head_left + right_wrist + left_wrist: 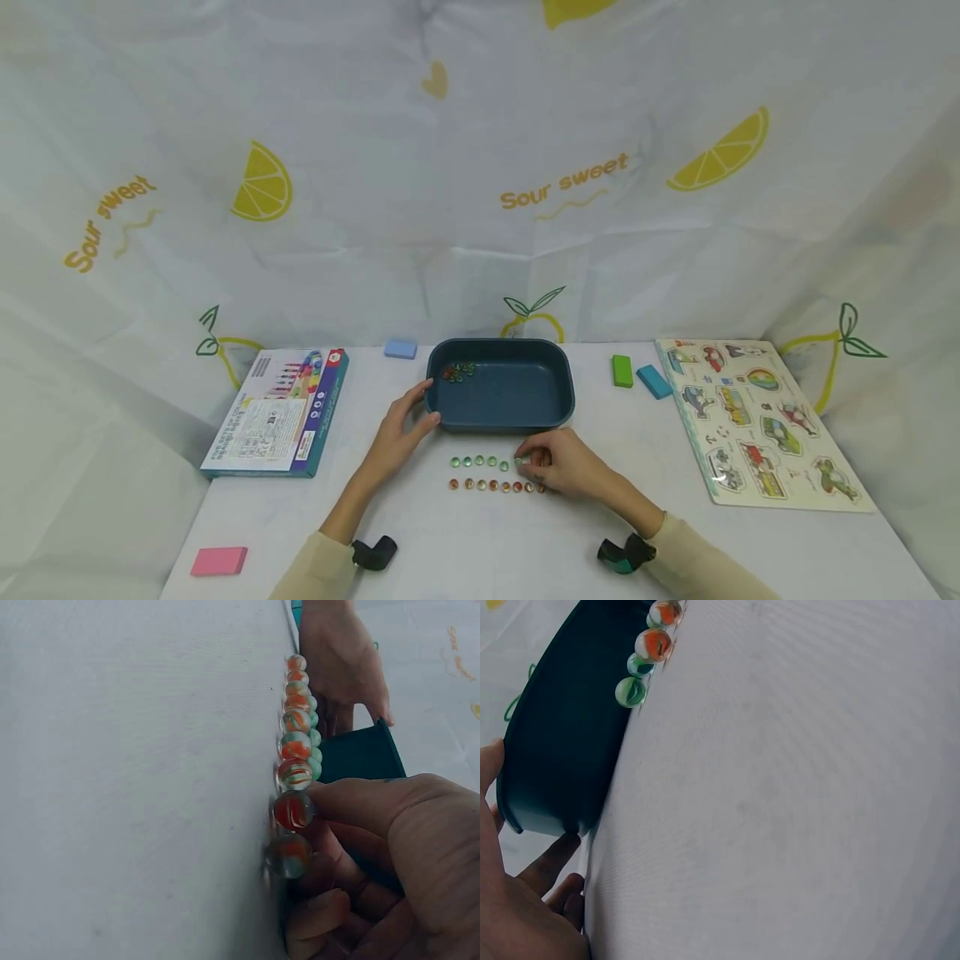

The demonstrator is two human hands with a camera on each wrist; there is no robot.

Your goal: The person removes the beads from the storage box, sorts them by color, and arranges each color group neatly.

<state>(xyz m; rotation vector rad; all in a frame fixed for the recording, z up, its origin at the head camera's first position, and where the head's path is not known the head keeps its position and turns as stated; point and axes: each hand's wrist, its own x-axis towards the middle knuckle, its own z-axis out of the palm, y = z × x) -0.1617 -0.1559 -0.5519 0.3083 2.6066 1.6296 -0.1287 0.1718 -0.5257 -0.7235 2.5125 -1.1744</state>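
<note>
My left hand (pixel 397 433) rests its spread fingers and thumb against the near left corner of a dark blue tray (pixel 498 430). The left wrist view shows one fingertip (pixel 573 840) low on the tray's end wall. In front of the tray, my right hand (pixel 566 462) pinches a green glass marble (pixel 518 462) between thumb and forefinger, at the right end of a row of green marbles (pixel 479 461). A parallel row of orange marbles (pixel 481 484) lies nearer to me, its right end close under the right hand. More marbles (pixel 458 372) cluster in the tray's left part.
A boxed set (pixel 258 425) lies left and a picture puzzle board (pixel 765 425) right. Small blocks lie about: light blue (pixel 401 349), green (pixel 622 371), blue (pixel 655 382) and pink (pixel 219 561). A white printed curtain (pixel 480 275) hangs behind the tray.
</note>
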